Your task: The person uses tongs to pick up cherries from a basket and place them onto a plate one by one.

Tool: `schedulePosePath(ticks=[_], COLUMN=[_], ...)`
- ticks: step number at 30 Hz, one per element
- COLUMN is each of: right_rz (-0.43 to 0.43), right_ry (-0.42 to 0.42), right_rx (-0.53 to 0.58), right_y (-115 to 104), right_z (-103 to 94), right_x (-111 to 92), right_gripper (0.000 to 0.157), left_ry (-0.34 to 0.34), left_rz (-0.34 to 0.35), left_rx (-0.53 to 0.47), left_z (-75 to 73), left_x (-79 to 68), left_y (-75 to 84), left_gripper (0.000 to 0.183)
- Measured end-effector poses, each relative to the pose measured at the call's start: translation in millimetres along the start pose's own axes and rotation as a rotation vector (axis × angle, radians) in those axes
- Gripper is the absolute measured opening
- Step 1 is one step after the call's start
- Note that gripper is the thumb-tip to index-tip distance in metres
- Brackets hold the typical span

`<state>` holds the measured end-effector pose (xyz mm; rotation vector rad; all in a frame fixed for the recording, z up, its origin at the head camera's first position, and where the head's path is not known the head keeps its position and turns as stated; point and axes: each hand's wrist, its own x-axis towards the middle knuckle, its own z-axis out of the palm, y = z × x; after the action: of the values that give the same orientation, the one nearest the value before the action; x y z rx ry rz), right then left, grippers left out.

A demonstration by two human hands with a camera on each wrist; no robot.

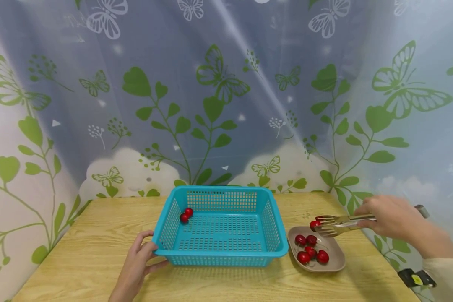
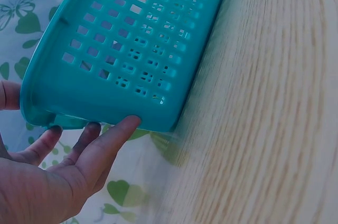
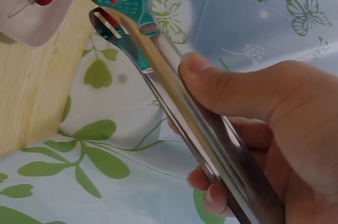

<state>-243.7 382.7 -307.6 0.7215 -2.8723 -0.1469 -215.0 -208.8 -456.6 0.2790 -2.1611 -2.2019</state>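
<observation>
My right hand (image 1: 394, 218) grips a pair of metal serving tongs (image 3: 174, 92), thumb on one arm and fingers round the other. The tongs' slotted ends are over the far side of a beige plate (image 1: 339, 262), with a red cherry (image 1: 315, 225) at their tips; red shows through the slots in the right wrist view. Several more cherries (image 1: 310, 251) with stems lie on the plate. My left hand (image 1: 135, 262) holds the near left corner of a blue plastic basket (image 1: 220, 253), thumb and fingers about its rim. Inside, two cherries (image 1: 186, 215) sit together by the left wall.
The basket and plate stand side by side on a light wooden table (image 1: 98, 235). Behind and beside it hangs a curtain (image 1: 226, 126) printed with leaves and butterflies. A black strap (image 1: 416, 278) shows by the right sleeve.
</observation>
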Motion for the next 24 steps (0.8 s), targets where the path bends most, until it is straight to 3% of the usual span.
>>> schedulePosePath(ticks=[10, 16, 24], right_rz=[0.057, 0.048, 0.046], right_ry=[-0.147, -0.167, -0.185], right_rx=[0.044, 0.059, 0.083], right_y=[1.0, -2.9, -3.5], right_z=[3.1, 9.6, 17.6], right_x=[3.7, 5.4, 9.3], right_gripper=[0.021, 0.012, 0.013], left_ry=[0.0, -0.002, 0.009], left_rz=[-0.01, -0.005, -0.016], left_rx=[0.0, 0.0, 0.007], left_z=[-0.9, -0.7, -0.6], left_x=[2.6, 2.2, 2.2], left_y=[-2.3, -0.9, -0.3], left_gripper=[0.044, 0.044, 0.045])
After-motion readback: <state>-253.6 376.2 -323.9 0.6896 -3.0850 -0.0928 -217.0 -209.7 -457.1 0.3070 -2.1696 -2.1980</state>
